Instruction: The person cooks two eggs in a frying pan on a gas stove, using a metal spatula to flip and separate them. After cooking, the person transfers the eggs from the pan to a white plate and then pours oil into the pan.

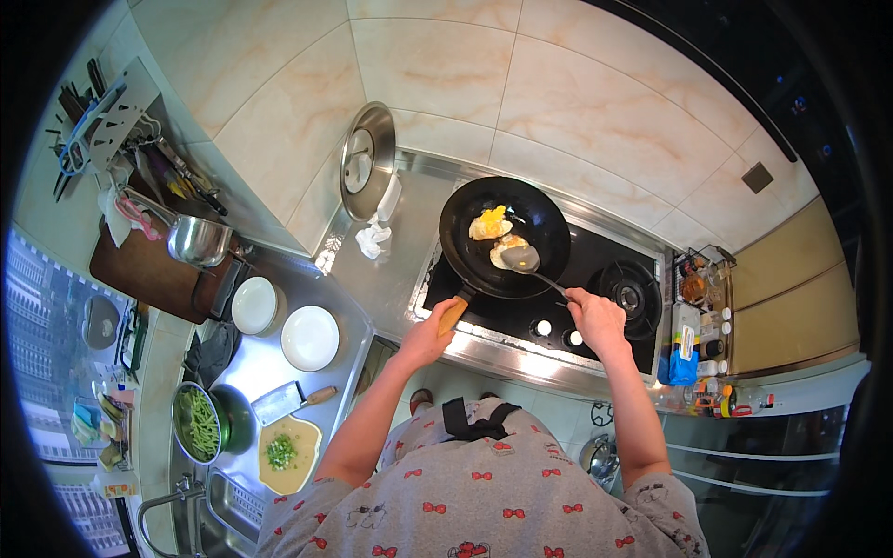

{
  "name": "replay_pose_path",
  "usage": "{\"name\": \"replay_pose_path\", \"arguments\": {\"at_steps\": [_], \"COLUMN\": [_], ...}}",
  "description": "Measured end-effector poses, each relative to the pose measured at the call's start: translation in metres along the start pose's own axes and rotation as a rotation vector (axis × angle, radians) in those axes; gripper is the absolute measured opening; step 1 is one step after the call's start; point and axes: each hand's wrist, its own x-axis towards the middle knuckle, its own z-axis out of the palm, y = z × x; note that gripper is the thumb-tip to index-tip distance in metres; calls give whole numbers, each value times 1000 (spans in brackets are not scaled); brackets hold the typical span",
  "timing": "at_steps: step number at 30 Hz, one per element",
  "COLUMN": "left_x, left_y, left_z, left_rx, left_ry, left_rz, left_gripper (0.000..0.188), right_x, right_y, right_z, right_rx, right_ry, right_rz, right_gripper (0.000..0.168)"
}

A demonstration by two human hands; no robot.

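Observation:
A black wok (460, 247) stands over the left side of the gas hob, and my left hand (427, 336) grips its wooden handle (453, 315). Inside lie two pieces of fried egg: one with bright yellow yolk (490, 223) towards the back, the other (504, 245) nearer the middle. My right hand (598, 321) holds a metal ladle or cooking spoon (520, 259) by its handle, and the bowl rests on or just over the nearer egg, partly hiding it.
Right of the wok is a second burner (629, 298), with bottles (711, 347) beyond. On the left counter are white bowls (310, 338), a cleaver (278, 402), a cutting board with chopped green onion (307, 464) and a bowl of green beans (200, 424). A large metal lid (380, 153) leans against the wall.

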Motion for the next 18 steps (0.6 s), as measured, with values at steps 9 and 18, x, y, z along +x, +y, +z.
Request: {"name": "replay_pose_path", "arguments": {"at_steps": [9,18], "left_x": [3,2], "left_y": [-8,-4], "left_z": [5,3], "left_rx": [25,39], "left_ry": [37,22], "left_rz": [75,36], "left_gripper": [67,67], "right_x": [8,3], "right_y": [-4,-2], "right_z": [10,12], "right_rx": [-4,-5], "right_ry": [16,75], "right_rz": [20,-4], "right_gripper": [24,26]}}
